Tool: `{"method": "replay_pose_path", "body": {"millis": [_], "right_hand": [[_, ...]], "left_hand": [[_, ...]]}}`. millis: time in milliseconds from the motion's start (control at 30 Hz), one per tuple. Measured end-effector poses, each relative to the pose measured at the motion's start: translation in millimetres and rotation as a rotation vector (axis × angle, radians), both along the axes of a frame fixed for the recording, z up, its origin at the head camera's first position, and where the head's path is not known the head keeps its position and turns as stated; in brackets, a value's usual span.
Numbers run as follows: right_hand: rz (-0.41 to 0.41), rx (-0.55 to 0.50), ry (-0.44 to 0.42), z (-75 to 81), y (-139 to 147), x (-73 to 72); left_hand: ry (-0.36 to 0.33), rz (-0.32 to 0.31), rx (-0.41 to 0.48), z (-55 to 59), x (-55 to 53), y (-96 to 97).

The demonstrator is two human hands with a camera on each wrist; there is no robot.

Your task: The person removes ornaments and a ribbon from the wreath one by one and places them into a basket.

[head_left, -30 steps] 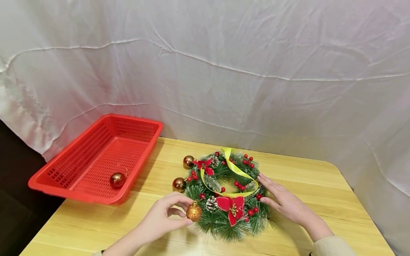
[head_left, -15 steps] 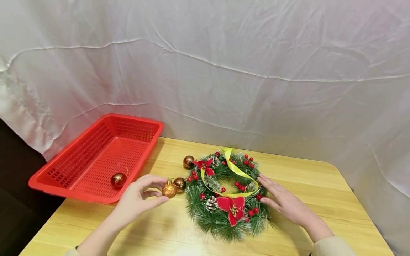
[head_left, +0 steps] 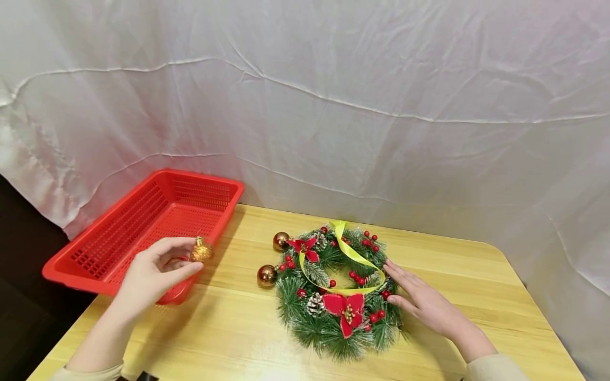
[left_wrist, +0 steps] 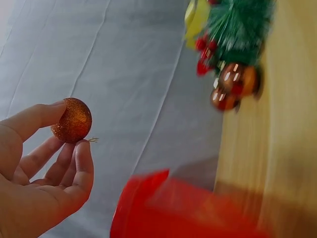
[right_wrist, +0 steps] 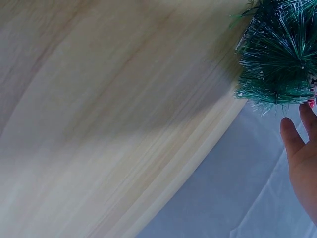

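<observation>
Between thumb and fingers, my left hand [head_left: 151,272] pinches a glittery orange-gold Christmas bauble [head_left: 202,252]. It holds the bauble in the air over the near right rim of the red basket [head_left: 229,219]; in the left wrist view a thin gold loop hangs from the bauble [left_wrist: 73,121]. My right hand [head_left: 425,301] rests with straight fingers against the right side of a green Christmas wreath [head_left: 305,317]. Red berries, pinecones, red flowers and a yellow ribbon [head_left: 352,253] adorn the wreath. Two shiny brown baubles [head_left: 267,275] lie at its left side.
The basket stands at the left of the wooden table [head_left: 238,338]; my left hand mostly hides a shiny bauble inside it. A pale cloth [head_left: 305,132] hangs behind the table. Dark space lies beyond the table's left edge.
My left hand has carried the glittery bauble from the wreath's left edge leftward, past the brown baubles, to the basket rim. My right hand has stayed at the wreath.
</observation>
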State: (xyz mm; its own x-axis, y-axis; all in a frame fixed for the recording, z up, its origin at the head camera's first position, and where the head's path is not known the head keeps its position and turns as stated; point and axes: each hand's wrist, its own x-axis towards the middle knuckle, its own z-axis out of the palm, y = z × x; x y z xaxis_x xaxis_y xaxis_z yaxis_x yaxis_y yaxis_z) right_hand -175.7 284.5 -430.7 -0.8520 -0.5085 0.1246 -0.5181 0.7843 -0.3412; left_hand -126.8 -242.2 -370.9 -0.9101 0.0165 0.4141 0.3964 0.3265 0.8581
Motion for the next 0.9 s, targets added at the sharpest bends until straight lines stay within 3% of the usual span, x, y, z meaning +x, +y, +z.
{"method": "replay_pose_path", "body": {"millis": [133, 333, 433, 600, 700, 900], "right_hand": [[-0.003, -0.009, -0.007, -0.9, 0.1, 0.1], [-0.003, -0.013, -0.013, -1.5, 0.2, -0.5], [-0.003, -0.014, -0.014, -1.6, 0.3, -0.4], [-0.002, -0.018, -0.017, -1.3, 0.1, -0.1], [-0.003, -0.018, -0.019, -1.7, 0.2, 0.1], [-0.002, -0.013, -0.015, -3.1, 0.6, -0.6]], "left_hand": [[-0.078, 0.07, -0.042, 1.6, -0.1, -22.9], [-0.151, 0.177, -0.149, -6.0, -0.2, -52.7], [-0.151, 0.216, -0.213, -10.9, -1.2, -64.8], [-0.088, 0.257, -0.337, -18.0, -3.8, -78.8], [-0.069, 0.254, -0.35, -20.5, -3.3, -83.7], [-0.095, 0.287, -0.355, -19.8, -0.5, -93.6]]}}
